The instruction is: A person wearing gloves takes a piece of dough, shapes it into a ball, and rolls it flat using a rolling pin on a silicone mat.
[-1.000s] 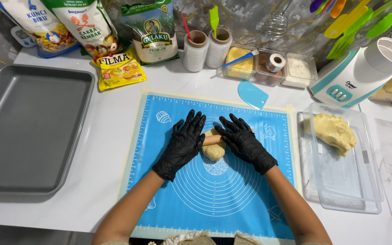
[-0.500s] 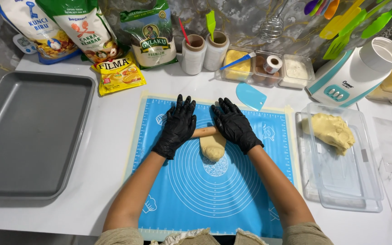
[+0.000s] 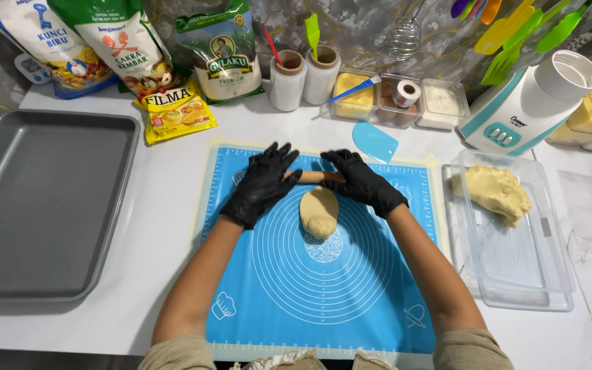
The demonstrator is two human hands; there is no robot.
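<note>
A pale yellow dough piece (image 3: 319,211) lies flattened into an oval on the blue mat (image 3: 323,288). A wooden rolling pin (image 3: 313,177) lies crosswise, touching its 12 o'clock end.
</note>
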